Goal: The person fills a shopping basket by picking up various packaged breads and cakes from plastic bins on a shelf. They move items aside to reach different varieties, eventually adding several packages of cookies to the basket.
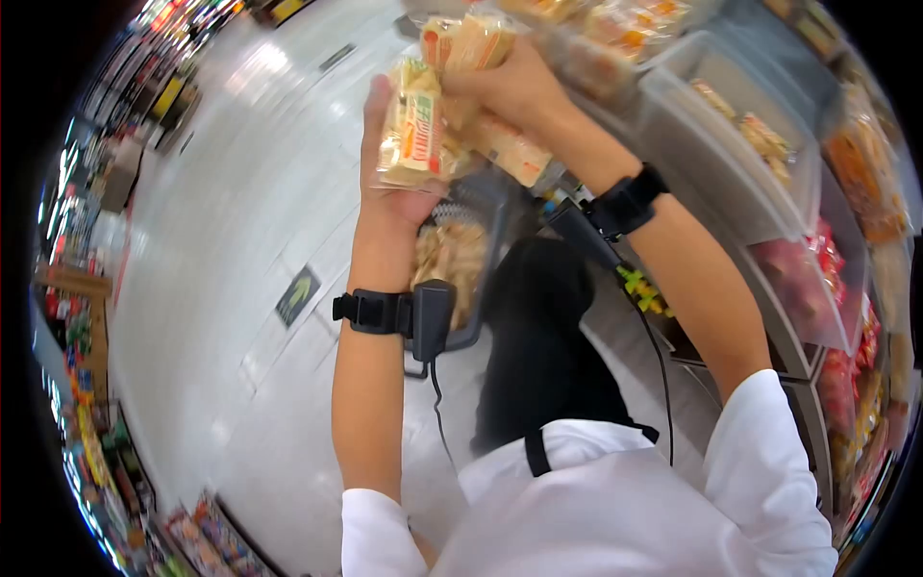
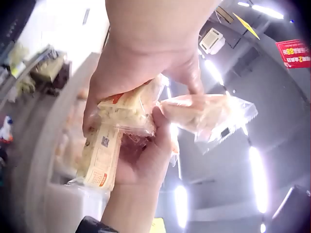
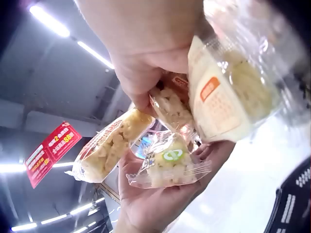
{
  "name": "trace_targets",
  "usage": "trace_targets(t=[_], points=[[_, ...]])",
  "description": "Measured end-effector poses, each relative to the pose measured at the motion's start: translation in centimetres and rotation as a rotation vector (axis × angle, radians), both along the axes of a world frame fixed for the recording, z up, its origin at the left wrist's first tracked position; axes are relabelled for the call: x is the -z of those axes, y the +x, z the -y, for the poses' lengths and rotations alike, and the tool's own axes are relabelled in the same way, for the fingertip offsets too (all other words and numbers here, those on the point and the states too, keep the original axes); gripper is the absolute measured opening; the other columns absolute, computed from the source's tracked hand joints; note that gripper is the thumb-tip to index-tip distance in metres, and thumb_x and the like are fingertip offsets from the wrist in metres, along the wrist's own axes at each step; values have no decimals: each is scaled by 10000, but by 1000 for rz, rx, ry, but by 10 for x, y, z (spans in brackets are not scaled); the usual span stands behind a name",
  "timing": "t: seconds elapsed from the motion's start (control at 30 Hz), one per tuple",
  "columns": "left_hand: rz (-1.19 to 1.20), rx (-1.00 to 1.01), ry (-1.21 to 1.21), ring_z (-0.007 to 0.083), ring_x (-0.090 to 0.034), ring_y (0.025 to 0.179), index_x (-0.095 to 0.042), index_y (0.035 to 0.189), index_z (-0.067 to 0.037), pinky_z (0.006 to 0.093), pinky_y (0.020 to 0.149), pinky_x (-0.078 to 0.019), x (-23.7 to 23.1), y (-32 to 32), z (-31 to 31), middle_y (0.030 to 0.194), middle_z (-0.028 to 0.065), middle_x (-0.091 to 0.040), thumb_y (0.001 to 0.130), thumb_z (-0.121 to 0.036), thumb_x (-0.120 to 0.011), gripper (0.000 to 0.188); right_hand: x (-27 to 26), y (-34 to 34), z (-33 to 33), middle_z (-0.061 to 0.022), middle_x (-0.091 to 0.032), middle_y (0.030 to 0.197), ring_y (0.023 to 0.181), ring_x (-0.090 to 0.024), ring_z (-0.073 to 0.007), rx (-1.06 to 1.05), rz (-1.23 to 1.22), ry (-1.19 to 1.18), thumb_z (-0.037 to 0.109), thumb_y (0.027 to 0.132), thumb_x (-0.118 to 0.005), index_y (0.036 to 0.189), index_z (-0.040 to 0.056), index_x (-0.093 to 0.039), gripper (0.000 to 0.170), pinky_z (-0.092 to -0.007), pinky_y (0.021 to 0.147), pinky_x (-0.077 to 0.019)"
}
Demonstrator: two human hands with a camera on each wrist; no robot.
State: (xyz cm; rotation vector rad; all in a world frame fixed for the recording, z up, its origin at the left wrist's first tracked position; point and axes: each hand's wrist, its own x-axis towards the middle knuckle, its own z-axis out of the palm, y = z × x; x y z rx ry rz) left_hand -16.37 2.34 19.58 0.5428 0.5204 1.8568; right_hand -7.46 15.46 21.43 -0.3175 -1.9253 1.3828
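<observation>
My left hand holds several sachima bars in clear wrappers; the front sachima bar stands upright against its palm, label outward. My right hand grips more sachima bars from above, right beside the left hand's bars. In the right wrist view, a wrapped sachima bar with a green logo lies on the left palm, and another sachima bar sticks out to the side. The left wrist view shows the left fingers around a sachima bar, the right thumb touching its wrapper.
Below the hands, a grey shopping basket with tan packaged goods stands on the floor. To the right, a translucent bin holds a few wrapped bars. Shelves with red packages run down the right side; a floor arrow sign lies left.
</observation>
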Motion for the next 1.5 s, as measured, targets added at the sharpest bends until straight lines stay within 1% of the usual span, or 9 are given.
trace_targets(t=[0.17,0.33,0.6,0.73,0.97,1.03,1.23,1.43,1.5], points=[[-6,-219,-344,330,-607,1094,-494,1295,-46,524,728,-585,117,-63,88,1253,185,-563,925,-468,-485,561,103,-52,76,-90,-677,812,729,-653,-181,-176,52,-606,168,695,-794,938,-29,-662,339,-327,671,-535],[250,-240,-428,311,-557,1158,-508,1280,-40,566,968,-444,133,-58,125,1239,165,-578,934,-427,-484,519,133,-75,102,-78,-639,972,861,-644,-195,-221,134,-761,65,748,-733,1047,18,-589,335,-349,679,-538],[138,-377,-458,285,-626,1042,-518,1239,-20,461,908,-525,192,-74,94,1168,142,-619,909,-250,-631,418,168,-87,117,-102,-646,858,741,-643,-190,-128,35,-979,72,738,-688,930,-39,-645,226,-314,629,-526],[160,-406,-560,286,-626,1040,-525,1226,-21,463,912,-522,192,-74,102,1171,140,-616,906,-244,-625,403,191,-100,94,-106,-672,837,754,-654,-199,-12,247,-512,248,733,-730,917,-40,-664,348,-326,649,-512],[190,-402,-556,280,-632,1012,-566,1179,-40,463,901,-520,180,-81,101,1117,127,-641,889,-249,-633,364,180,-97,87,-55,-621,709,573,-555,-143,-55,186,-630,268,729,-750,871,-4,-663,320,-271,528,-440],[225,-422,-624,271,-636,984,-580,1161,-65,463,893,-518,175,-82,102,1097,113,-647,881,-252,-637,341,169,-92,82,-39,-628,898,775,-629,-146,-120,349,-782,260,778,-748,964,47,-617,312,-276,690,-534],[201,-462,-583,264,-638,959,-574,1105,-65,447,869,-526,176,-95,109,1046,107,-648,847,-215,-677,316,172,-90,63,-59,-617,891,821,-629,-188,-101,362,-810,281,767,-761,946,51,-618,325,-350,737,-538],[211,-457,-597,257,-652,892,-575,1006,-64,450,834,-540,161,-100,111,970,99,-658,846,-210,-683,242,183,-93,50,-76,-635,1077,957,-637,-230,-83,317,-807,286,794,-742,1156,86,-637,426,-420,805,-517],[155,-465,-595,257,-657,870,-576,1005,-66,456,795,-553,157,-100,109,949,97,-653,844,-208,-686,241,175,-88,53,-71,-631,1080,960,-625,-221,-21,313,-589,325,810,-737,1157,88,-636,432,-411,826,-500]])
